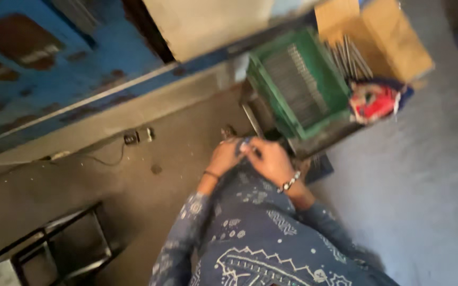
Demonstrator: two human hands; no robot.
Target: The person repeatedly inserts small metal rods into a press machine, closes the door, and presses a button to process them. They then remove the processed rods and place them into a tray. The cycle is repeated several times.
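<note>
Head view blurs: left hand (223, 157) and right hand (269, 160) pinch blue cloth (245, 144); grip unclear.

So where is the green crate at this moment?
In the head view the green crate sits in the upper right, above the person's two hands, holding rows of thin metal rods. A red and blue bundle lies just to its right.

The person wears a blue garment (261, 233) with long sleeves and pale printed patterns, a beaded bracelet (289, 182) on the right wrist, a thin dark band (211, 174) on the left.
</note>
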